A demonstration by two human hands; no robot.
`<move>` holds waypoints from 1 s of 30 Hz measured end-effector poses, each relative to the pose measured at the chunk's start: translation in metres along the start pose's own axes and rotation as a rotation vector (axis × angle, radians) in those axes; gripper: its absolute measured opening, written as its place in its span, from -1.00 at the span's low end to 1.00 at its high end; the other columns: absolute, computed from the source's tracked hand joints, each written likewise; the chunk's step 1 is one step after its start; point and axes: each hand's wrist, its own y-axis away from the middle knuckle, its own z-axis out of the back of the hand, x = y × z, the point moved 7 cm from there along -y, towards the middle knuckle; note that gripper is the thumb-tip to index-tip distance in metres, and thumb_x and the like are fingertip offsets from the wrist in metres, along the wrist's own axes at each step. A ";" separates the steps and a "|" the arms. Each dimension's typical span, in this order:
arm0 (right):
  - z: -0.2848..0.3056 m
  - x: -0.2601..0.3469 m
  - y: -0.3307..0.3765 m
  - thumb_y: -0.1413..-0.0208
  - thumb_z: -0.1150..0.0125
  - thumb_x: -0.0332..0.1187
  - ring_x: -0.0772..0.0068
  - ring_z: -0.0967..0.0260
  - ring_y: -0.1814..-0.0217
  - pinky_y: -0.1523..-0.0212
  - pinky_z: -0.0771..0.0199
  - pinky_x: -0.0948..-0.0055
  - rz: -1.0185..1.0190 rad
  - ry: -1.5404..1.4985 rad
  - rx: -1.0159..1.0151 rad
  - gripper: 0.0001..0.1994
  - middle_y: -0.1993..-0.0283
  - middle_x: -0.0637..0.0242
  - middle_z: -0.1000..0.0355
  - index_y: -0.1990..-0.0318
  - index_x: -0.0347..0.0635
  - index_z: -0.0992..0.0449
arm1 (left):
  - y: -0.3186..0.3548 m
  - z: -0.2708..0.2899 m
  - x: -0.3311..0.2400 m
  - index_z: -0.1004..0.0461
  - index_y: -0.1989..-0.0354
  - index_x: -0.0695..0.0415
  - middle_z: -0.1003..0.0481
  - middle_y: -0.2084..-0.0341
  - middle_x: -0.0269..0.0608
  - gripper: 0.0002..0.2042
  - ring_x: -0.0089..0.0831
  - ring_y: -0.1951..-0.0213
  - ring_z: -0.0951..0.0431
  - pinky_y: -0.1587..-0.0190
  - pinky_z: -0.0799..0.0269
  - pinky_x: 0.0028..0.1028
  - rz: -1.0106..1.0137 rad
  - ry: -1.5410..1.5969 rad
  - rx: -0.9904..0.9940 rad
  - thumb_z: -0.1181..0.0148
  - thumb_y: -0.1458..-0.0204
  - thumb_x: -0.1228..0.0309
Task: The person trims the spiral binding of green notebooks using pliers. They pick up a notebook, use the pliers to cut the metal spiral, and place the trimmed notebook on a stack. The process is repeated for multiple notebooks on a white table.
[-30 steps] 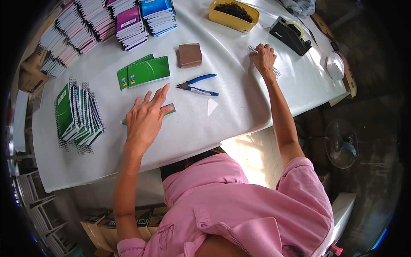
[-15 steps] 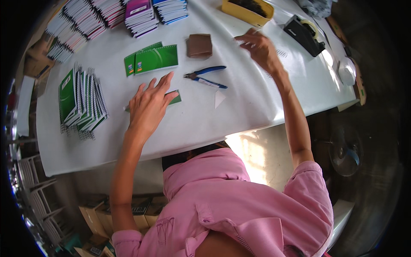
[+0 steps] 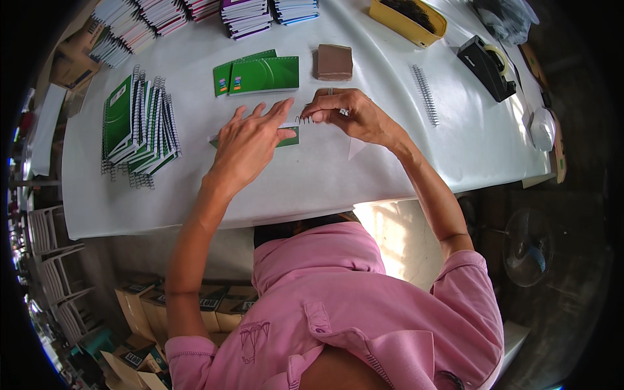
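My left hand [image 3: 250,143] lies flat on a small green booklet [image 3: 288,136] on the white table [image 3: 325,175], fingers spread. My right hand [image 3: 348,114] pinches a short wire spiral [image 3: 304,119] at the booklet's upper right edge. The spiral's end touches the booklet next to my left fingertips. Most of the booklet is hidden under my left hand.
Two green booklets [image 3: 260,75] and a brown block [image 3: 334,62] lie beyond my hands. A leaning stack of spiral-bound green notebooks [image 3: 136,127] is at left. More stacks [image 3: 195,13] line the far edge. A loose spiral [image 3: 426,94], yellow tray [image 3: 408,19] and tape dispenser [image 3: 487,65] sit right.
My right hand came back from the far right of the table with a wire spiral and brought it to the booklet. My left hand stayed on the booklet. The pliers are hidden now.
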 end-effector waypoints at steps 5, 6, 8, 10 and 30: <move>-0.007 -0.004 -0.003 -0.11 -0.19 -0.49 0.32 -0.41 0.25 0.18 -0.42 0.37 -0.184 -0.081 0.136 -0.84 0.25 0.22 -0.46 0.16 -0.28 -0.56 | 0.001 -0.001 0.002 -0.24 -0.27 0.07 -0.43 -0.11 -0.17 -0.53 -0.02 -0.16 -0.39 -0.24 -0.20 -0.04 -0.015 0.012 0.001 -0.05 -0.16 0.36; -0.010 -0.011 -0.001 -0.11 -0.20 -0.48 0.31 -0.40 0.23 0.16 -0.42 0.38 -0.298 -0.131 0.203 -0.83 0.24 0.23 -0.46 0.14 -0.27 -0.56 | 0.002 -0.002 0.004 -0.22 -0.29 0.03 -0.44 -0.09 -0.15 -0.52 -0.05 -0.17 -0.38 -0.25 -0.19 -0.07 -0.011 -0.001 0.015 -0.05 -0.17 0.36; -0.009 0.003 -0.006 -0.12 -0.19 -0.49 0.32 -0.40 0.25 0.18 -0.41 0.38 -0.067 0.064 0.147 -0.82 0.24 0.21 -0.45 0.13 -0.29 -0.52 | 0.002 -0.003 0.005 -0.19 -0.32 -0.01 -0.46 -0.07 -0.10 -0.50 -0.06 -0.18 -0.38 -0.26 -0.19 -0.09 -0.002 -0.008 0.029 -0.04 -0.18 0.35; -0.007 0.010 -0.005 -0.12 -0.18 -0.49 0.30 -0.40 0.26 0.20 -0.40 0.36 -0.001 0.183 0.102 -0.82 0.25 0.19 -0.44 0.13 -0.30 -0.47 | 0.000 -0.002 0.003 -0.18 -0.32 -0.02 -0.46 -0.06 -0.07 -0.50 -0.05 -0.16 -0.39 -0.25 -0.20 -0.09 0.010 0.002 0.031 -0.04 -0.18 0.33; 0.036 -0.026 -0.032 -0.06 -0.31 -0.13 0.29 -0.44 0.15 0.15 -0.43 0.25 0.273 0.587 0.017 -0.63 0.31 0.18 -0.49 0.13 -0.22 -0.45 | 0.004 -0.003 -0.002 -0.42 -0.14 -0.25 -0.55 0.07 -0.29 -0.57 -0.12 0.24 -0.60 0.21 -0.52 -0.17 -0.018 0.046 0.215 -0.09 -0.09 0.00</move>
